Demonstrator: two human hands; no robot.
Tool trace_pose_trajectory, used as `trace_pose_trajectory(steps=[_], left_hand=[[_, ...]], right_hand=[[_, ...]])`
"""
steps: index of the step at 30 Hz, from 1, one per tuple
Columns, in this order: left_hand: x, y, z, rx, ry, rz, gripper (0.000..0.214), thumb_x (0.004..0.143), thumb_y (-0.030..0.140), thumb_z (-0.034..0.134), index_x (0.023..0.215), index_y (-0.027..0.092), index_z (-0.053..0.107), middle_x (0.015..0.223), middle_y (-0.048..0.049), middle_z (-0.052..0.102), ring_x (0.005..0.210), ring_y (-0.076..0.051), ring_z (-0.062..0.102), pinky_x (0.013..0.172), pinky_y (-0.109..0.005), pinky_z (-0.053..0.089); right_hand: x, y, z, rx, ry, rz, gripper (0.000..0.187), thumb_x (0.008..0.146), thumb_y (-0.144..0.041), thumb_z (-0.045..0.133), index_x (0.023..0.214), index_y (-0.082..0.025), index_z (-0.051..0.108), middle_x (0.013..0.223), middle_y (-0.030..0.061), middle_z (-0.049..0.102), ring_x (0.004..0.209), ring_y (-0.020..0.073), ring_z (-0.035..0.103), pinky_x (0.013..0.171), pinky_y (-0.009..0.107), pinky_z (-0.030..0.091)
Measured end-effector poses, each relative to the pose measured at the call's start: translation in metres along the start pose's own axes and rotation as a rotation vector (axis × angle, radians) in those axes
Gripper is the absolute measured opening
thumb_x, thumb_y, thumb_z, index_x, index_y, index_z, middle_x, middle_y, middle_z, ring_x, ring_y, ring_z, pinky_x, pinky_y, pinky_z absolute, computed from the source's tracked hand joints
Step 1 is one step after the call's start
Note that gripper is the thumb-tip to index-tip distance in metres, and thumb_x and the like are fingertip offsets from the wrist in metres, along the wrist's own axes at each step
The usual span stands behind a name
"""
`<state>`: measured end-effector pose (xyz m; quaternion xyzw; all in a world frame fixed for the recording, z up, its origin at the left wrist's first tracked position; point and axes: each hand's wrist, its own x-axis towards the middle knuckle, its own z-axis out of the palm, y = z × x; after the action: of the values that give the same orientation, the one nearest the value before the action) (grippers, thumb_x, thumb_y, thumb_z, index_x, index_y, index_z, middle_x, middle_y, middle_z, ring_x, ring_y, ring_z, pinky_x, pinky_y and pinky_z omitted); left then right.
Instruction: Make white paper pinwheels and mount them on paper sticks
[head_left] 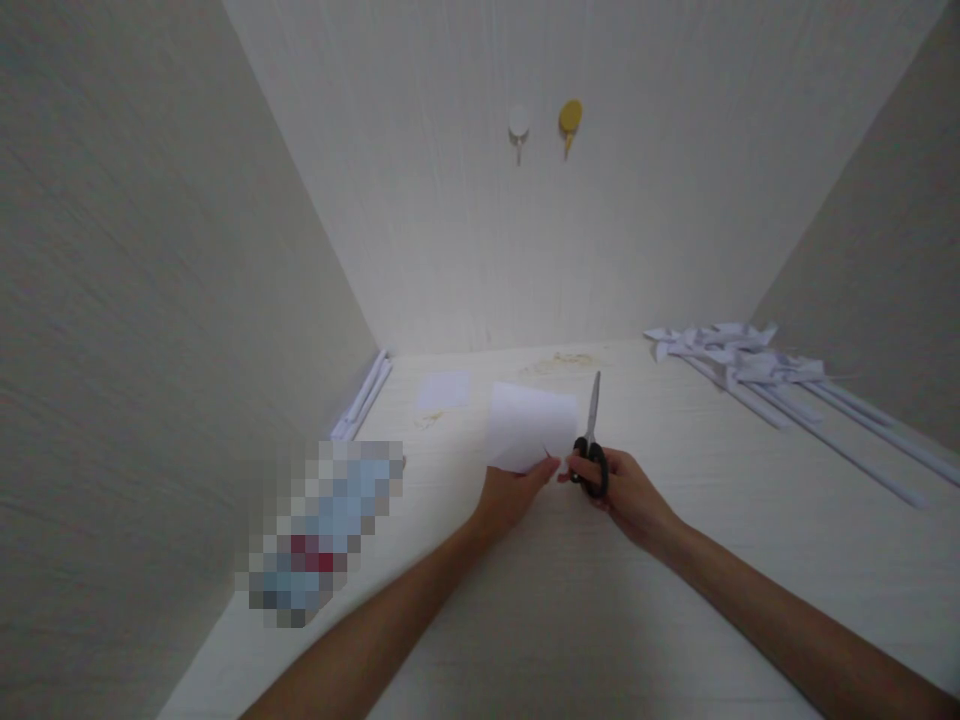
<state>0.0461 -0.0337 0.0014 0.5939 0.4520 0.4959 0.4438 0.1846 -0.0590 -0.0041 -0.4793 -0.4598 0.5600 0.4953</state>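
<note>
- our left hand (510, 495) pinches the near edge of a white, roughly square sheet of paper (529, 427), holding it tilted above the pale tabletop (525, 620).
- our right hand (626, 495) is closed around the black handles of a pair of scissors with silver blades (592, 440); the blades point away from us, pressed together, just beside the paper's right edge.
- the two hands nearly touch at the paper's lower corner.
- a smaller white paper square (442, 390) lies flat further back on the left.
- a few white rolled paper sticks (364, 398) lie along the left wall.
- a bunch of white paper pinwheels on long sticks (750, 365) rests on the right.
- a white hook (518, 125) and a yellow hook (570, 120) sit on the back wall.
</note>
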Motion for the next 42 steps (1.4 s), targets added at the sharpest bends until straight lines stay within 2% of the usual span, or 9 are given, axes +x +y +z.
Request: trace_pose_trajectory(steps=[3,7,13,17,23,32,36,42], left_hand=[[-0.0016,-0.0014,-0.0005,0.021,-0.060,0.040,0.010,0.061,0.024,0.062,0.053,0.018,0.059,0.053,-0.0004,0.060,0.051,-0.013,0.054,0.053,-0.024,0.045],[0.0002,-0.0020,-0.0014,-0.019,-0.091,0.010,0.012,0.061,0.024,0.061,0.053,0.016,0.058,0.054,-0.0011,0.060,0.050,-0.012,0.055,0.050,-0.023,0.044],[0.0027,-0.0007,-0.0013,-0.076,-0.125,-0.013,0.012,0.060,0.024,0.062,0.058,0.013,0.059,0.057,-0.0022,0.062,0.053,-0.013,0.056,0.053,-0.025,0.046],[0.0029,0.0005,-0.0015,-0.040,-0.114,-0.004,0.014,0.060,0.024,0.062,0.054,0.013,0.057,0.055,-0.0013,0.061,0.052,-0.012,0.056,0.053,-0.024,0.046],[0.0010,0.0035,-0.0013,-0.058,-0.129,-0.008,0.014,0.060,0.024,0.062,0.053,0.013,0.057,0.054,-0.0020,0.061,0.050,-0.012,0.056,0.051,-0.023,0.046],[0.0019,0.0014,-0.0019,-0.031,-0.080,0.017,0.014,0.058,0.024,0.064,0.054,0.013,0.057,0.054,-0.0013,0.062,0.051,-0.013,0.057,0.051,-0.024,0.047],[0.0022,0.0017,-0.0022,-0.026,-0.090,0.019,0.012,0.058,0.023,0.064,0.055,0.013,0.058,0.056,-0.0018,0.063,0.053,-0.013,0.058,0.053,-0.024,0.048],[0.0025,0.0014,-0.0024,-0.037,-0.142,-0.015,0.017,0.062,0.025,0.061,0.051,0.013,0.058,0.051,-0.0018,0.060,0.046,-0.010,0.055,0.048,-0.021,0.047]], right_hand=[[-0.0004,0.0020,0.0000,-0.023,0.007,-0.023,0.029,0.064,-0.040,0.061,0.060,-0.011,0.056,0.045,-0.0037,0.045,0.037,0.0033,0.029,0.035,0.019,0.018],[0.0001,0.0026,-0.0002,-0.058,-0.021,-0.043,0.032,0.065,-0.042,0.059,0.058,-0.011,0.058,0.040,-0.0058,0.037,0.035,0.0041,0.028,0.034,0.020,0.019],[0.0014,0.0022,-0.0015,-0.093,-0.040,-0.072,0.031,0.063,-0.042,0.061,0.062,-0.011,0.061,0.040,-0.0052,0.040,0.035,0.0043,0.029,0.035,0.020,0.019],[0.0010,0.0006,-0.0014,-0.070,-0.036,-0.062,0.029,0.059,-0.041,0.064,0.062,-0.012,0.061,0.043,-0.0032,0.046,0.036,0.0045,0.030,0.036,0.021,0.020],[0.0012,0.0023,-0.0041,-0.022,-0.099,-0.059,0.025,0.059,-0.037,0.066,0.065,-0.013,0.064,0.050,-0.0007,0.053,0.039,0.0046,0.032,0.038,0.021,0.022],[0.0041,0.0069,-0.0056,-0.122,-0.089,-0.104,0.035,0.052,-0.043,0.069,0.071,-0.014,0.067,0.052,0.0016,0.056,0.049,0.0109,0.047,0.043,0.023,0.034],[0.0039,0.0063,-0.0055,-0.132,-0.069,-0.073,0.033,0.053,-0.042,0.069,0.069,-0.013,0.065,0.050,0.0006,0.053,0.046,0.0097,0.044,0.041,0.022,0.032],[0.0047,0.0071,-0.0046,-0.055,-0.020,-0.042,0.024,0.055,-0.032,0.069,0.065,-0.013,0.059,0.050,-0.0033,0.048,0.041,0.0051,0.036,0.038,0.020,0.025]])
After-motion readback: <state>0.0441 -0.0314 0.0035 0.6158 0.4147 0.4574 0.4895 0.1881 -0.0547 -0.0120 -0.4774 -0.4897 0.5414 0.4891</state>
